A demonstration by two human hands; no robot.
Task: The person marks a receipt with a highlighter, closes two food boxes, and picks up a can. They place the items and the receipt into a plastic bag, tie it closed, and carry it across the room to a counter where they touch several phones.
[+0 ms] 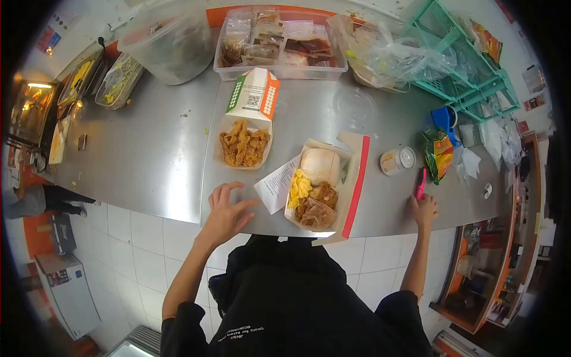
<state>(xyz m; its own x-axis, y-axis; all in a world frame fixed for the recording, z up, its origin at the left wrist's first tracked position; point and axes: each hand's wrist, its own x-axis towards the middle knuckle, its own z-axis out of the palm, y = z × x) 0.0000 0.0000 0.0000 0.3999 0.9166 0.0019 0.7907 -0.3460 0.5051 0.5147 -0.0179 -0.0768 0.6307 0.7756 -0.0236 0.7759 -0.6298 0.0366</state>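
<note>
My left hand (226,211) hovers at the counter's front edge with its fingers spread and nothing in it. To its right, an open box (355,184) holds rice (320,165), yellow egg (299,188), fried pieces and a small sauce bag (318,215). A printed slip (278,185) lies against the box's left side. Beyond my left hand stands another open box (253,110) with fried chicken (244,144). My right hand (424,209) is closed round the lower end of a pink tool (421,183), near a green and yellow packet (439,153).
A can (397,160) stands right of the rice box. Along the back are a clear tub (172,50), a tray of sachets (279,72), plastic bags (380,59) and green baskets (458,83). Food trays (119,82) sit at the left. A person (35,199) stands at the far left.
</note>
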